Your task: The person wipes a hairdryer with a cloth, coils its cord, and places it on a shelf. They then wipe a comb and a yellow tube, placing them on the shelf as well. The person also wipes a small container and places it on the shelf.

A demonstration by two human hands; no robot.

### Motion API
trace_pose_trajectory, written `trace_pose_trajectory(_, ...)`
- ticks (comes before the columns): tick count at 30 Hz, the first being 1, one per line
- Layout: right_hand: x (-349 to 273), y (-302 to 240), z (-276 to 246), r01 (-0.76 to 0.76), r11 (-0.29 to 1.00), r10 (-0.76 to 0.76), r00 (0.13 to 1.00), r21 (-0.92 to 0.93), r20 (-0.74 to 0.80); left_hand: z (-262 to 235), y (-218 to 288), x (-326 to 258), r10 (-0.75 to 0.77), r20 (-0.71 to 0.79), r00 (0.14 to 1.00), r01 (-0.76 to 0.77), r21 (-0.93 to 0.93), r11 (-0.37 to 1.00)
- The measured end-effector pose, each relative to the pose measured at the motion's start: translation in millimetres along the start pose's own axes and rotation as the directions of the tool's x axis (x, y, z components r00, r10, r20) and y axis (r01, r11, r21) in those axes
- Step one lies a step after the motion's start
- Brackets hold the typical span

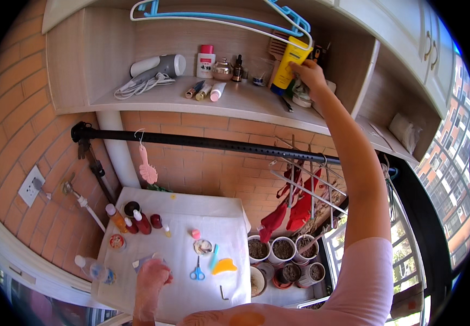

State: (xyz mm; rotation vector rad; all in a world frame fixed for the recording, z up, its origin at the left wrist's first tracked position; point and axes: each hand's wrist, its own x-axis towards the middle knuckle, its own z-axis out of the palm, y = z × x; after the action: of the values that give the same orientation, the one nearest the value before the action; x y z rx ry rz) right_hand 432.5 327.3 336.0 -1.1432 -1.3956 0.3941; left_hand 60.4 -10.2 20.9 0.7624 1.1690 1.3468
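Note:
My right hand [309, 76] is raised to the open shelf and grips a yellow tube with a dark blue cap [291, 64], cap end down. Behind the tube are a brown comb [277, 48] and small jars, partly covered by my hand. My left hand [152, 276] is low over the white-covered table [183, 293], its fingers curled in. What they hold, if anything, is hidden. A small pale flat piece [141, 264] lies beside its fingers. To its right are blue scissors [197, 270], a turquoise stick [214, 257] and a yellow-orange curved piece [224, 265].
On the shelf lie a grey hair dryer [161, 69], a white bottle with a pink cap [205, 61] and several tubes [205, 90]. Hangers [218, 20] hang above. A black rail [202, 140] crosses below. Bottles [141, 221] stand on the table; potted soil [283, 249] sits right.

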Motion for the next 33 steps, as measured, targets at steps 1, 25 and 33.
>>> trace_pose_trajectory(1, 10, 1, 16, -0.033, 0.999, 0.034, 0.999, -0.030, 0.020, -5, -2, 5, -0.008, 0.003, 1.000, 0.008, -0.033, 0.999)
trace_pose_trajectory(25, 119, 71, 115, 0.020, 0.917, 0.010, 0.997, -0.398, 0.073, -13, -40, 64, -0.131, -0.116, 0.985, 0.100, -0.243, 0.965)
trace_pose_trajectory(33, 127, 71, 94, 0.052, 0.862, 0.018, 0.991, -0.504, 0.134, -20, -39, 59, -0.050, -0.034, 0.998, 0.049, -0.012, 0.999)
